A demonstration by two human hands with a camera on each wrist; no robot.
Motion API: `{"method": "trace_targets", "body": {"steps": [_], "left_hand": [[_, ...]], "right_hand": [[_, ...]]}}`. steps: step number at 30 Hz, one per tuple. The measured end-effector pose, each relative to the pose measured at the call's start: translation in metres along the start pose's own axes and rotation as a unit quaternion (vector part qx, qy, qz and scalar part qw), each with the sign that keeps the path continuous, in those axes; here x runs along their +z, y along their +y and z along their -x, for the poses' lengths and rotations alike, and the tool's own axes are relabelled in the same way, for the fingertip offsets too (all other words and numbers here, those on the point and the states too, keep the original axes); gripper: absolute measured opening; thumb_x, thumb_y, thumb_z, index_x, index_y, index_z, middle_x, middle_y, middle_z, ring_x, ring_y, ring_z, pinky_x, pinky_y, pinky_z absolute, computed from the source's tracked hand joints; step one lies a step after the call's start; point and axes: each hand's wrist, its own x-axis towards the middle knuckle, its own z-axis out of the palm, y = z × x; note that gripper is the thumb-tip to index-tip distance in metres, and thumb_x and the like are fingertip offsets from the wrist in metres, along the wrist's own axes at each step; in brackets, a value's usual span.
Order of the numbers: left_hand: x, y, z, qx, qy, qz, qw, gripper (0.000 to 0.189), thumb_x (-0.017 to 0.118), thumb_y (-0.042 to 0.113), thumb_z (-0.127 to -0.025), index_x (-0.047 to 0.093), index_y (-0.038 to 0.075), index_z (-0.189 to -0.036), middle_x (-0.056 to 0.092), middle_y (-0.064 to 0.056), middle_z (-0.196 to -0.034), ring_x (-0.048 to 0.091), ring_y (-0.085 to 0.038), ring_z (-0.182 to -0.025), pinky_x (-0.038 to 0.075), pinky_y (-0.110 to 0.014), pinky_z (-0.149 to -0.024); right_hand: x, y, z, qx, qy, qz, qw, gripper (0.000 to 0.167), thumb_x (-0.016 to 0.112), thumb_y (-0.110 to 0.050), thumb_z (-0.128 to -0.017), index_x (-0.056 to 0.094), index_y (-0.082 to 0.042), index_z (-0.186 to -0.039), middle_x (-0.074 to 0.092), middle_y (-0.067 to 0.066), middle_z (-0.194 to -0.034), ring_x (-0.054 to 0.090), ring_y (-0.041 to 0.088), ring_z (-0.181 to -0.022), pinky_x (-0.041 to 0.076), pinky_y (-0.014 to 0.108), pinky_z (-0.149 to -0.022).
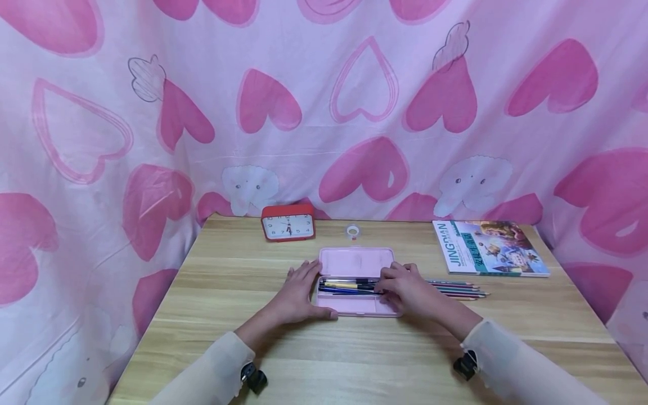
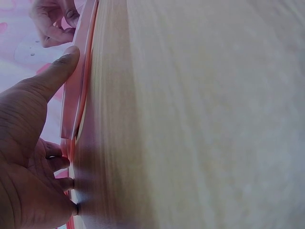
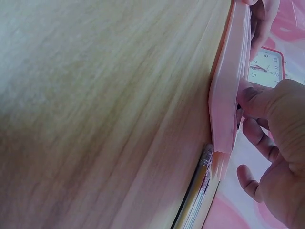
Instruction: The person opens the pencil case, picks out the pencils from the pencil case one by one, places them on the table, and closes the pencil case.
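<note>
A pink pencil case [image 1: 354,305] lies open on the table, its lid [image 1: 356,262] folded back. Several pens [image 1: 349,285] lie in its rear compartment, and the front tray shows pink plastic. My left hand [image 1: 295,293] spans the left end of the case, its outstretched thumb [image 2: 59,71] on the front wall and its fingers beside the left end. With bent fingers, my right hand [image 1: 405,287] reaches into the right end and pinches a dark pen [image 3: 239,114] among the others, largely hidden by the fingers. Pencils [image 1: 463,289] lie on the table beside the right wrist.
Behind the case, a red alarm clock [image 1: 288,224] and a small roll of tape [image 1: 352,231] stand near the table's back edge. A colourful book [image 1: 493,248] lies at the back right. A pink heart-patterned cloth [image 1: 304,157] hangs behind the wooden table [image 1: 374,360].
</note>
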Motion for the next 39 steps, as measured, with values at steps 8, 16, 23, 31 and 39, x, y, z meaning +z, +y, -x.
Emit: {"method": "trace_targets", "body": {"steps": [8,16,23,31,39], "left_hand": [[0.0,0.0,0.0,-0.001,-0.001,0.003,1.0,0.134,0.091,0.074,-0.074,0.028,0.015,-0.176,0.026,-0.006,-0.185,0.013,-0.033,-0.175,0.007,-0.062,-0.142],[0.0,0.001,0.0,-0.006,0.0,0.007,1.0,0.133,0.092,0.075,-0.074,0.028,0.017,-0.176,0.026,-0.004,-0.185,0.012,-0.032,-0.175,0.005,-0.061,-0.143],[0.001,0.002,0.001,-0.01,-0.001,0.008,0.9999,0.133,0.092,0.075,-0.073,0.029,0.018,-0.176,0.026,-0.004,-0.185,0.012,-0.032,-0.175,0.005,-0.061,-0.143],[0.002,0.0,0.0,-0.016,-0.003,0.001,0.9999,0.134,0.092,0.076,-0.072,0.028,0.021,-0.177,0.025,-0.001,-0.186,0.012,-0.03,-0.175,0.005,-0.06,-0.143],[0.003,-0.001,0.001,-0.008,0.0,0.005,1.0,0.134,0.091,0.077,-0.072,0.029,0.02,-0.176,0.026,-0.001,-0.185,0.013,-0.032,-0.175,0.005,-0.061,-0.143]], "right_hand": [[-0.004,0.0,0.002,0.014,0.005,-0.029,0.9995,0.024,0.083,-0.012,-0.1,0.085,-0.029,-0.117,0.068,-0.015,-0.111,0.053,0.014,-0.112,0.042,0.057,-0.108],[-0.011,0.005,0.008,0.021,0.036,-0.018,0.999,0.026,0.085,-0.011,-0.097,0.086,-0.028,-0.117,0.066,-0.018,-0.107,0.051,0.011,-0.105,0.043,0.055,-0.104],[-0.016,0.014,0.016,0.013,0.086,0.001,0.9962,0.023,0.086,-0.011,-0.096,0.085,-0.025,-0.114,0.069,-0.014,-0.108,0.053,0.014,-0.105,0.041,0.053,-0.099],[-0.024,0.025,0.029,0.024,0.113,0.015,0.9932,0.021,0.088,-0.015,-0.095,0.085,-0.028,-0.111,0.067,-0.015,-0.102,0.05,0.011,-0.098,0.038,0.044,-0.091],[-0.03,0.044,0.053,0.037,0.149,0.029,0.9877,0.019,0.089,-0.013,-0.094,0.084,-0.028,-0.105,0.066,-0.015,-0.099,0.05,0.01,-0.097,0.031,0.035,-0.082]]}}
